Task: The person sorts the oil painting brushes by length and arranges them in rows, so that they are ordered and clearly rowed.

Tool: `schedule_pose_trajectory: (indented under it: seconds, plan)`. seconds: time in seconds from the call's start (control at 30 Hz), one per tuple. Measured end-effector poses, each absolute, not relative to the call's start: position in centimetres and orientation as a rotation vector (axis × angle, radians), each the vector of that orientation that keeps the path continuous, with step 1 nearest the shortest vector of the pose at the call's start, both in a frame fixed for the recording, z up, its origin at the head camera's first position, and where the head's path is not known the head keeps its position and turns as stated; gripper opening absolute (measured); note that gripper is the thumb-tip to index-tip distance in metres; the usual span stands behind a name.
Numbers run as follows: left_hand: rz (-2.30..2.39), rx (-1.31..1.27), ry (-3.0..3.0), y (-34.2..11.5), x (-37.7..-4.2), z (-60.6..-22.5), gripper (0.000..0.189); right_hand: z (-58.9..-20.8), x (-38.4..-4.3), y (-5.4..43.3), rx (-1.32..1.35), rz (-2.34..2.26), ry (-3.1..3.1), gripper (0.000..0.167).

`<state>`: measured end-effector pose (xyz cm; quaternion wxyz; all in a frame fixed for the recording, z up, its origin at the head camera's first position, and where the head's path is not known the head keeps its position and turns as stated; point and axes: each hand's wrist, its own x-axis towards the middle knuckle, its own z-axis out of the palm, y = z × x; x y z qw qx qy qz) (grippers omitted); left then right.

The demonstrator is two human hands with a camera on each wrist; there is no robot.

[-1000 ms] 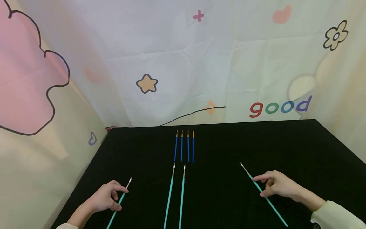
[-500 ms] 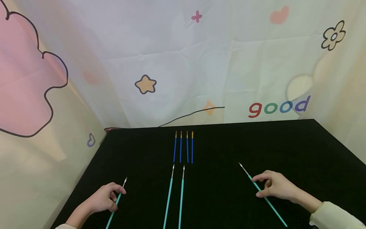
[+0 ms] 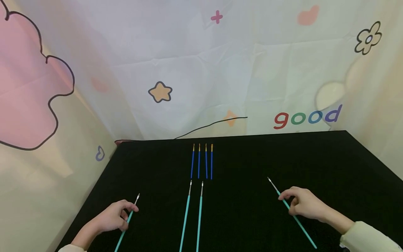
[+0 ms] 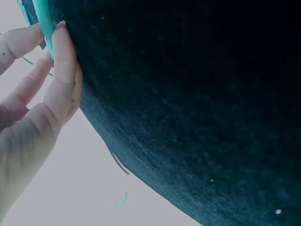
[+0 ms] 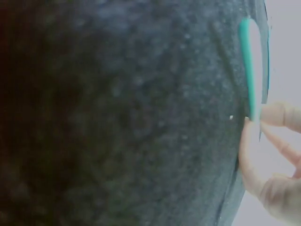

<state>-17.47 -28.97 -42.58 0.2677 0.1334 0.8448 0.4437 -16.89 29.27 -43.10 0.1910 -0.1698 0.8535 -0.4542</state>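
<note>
On the left in the head view, my left hand (image 3: pixel 111 217) pinches a paintbrush (image 3: pixel 120 240) with a turquoise handle, thumb against fingers. Its pale tip points away from me. In the left wrist view that turquoise handle (image 4: pixel 44 21) runs between thumb and fingers. Over on the right, my right hand (image 3: pixel 306 204) pinches a matching turquoise paintbrush (image 3: pixel 304 230), slanted with its tip to the far left. The right wrist view shows its handle end (image 5: pixel 249 61) sticking out past the thumb. Two more turquoise paintbrushes, one left (image 3: pixel 186 217) and one right (image 3: pixel 199 217), lie side by side between the hands.
Beyond the middle pair, several blue paintbrushes (image 3: pixel 199 166) lie in a row with their golden-brown tips pointing away. A black cloth (image 3: pixel 245 157) covers the table. A printed curtain (image 3: pixel 189 52) hangs behind and at the sides.
My left hand's paintbrush has shifted slightly left. The right hand's paintbrush tip has moved a little to the right, and the thumb with it. The lying paintbrushes have stayed put.
</note>
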Motion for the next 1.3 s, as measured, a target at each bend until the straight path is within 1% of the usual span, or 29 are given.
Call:
schedule_pose_trajectory:
  seconds: [0.23,0.4,0.63,0.93,1.3]
  plan:
    - [1.19,0.42,2.277,-28.9,-17.6,-42.3,0.05,-42.5,-17.3,29.6,-0.381,-1.291,2.263,0.043]
    - [1.231,0.446,2.296,-28.5,-17.7,-41.9,0.05,-42.2,-17.4,29.9,-0.411,-1.351,2.2,0.044]
    - [1.305,0.518,2.316,-27.6,-17.8,-41.5,0.049,-41.9,-17.2,30.3,-0.493,-1.572,2.058,0.045]
    - [1.386,0.546,2.326,-26.7,-17.5,-41.3,0.048,-41.1,-17.1,30.3,-0.502,-1.642,2.002,0.036]
    - [1.475,0.547,2.312,-25.0,-17.3,-40.7,0.049,-41.1,-17.1,29.9,-0.5,-1.669,1.998,0.034]
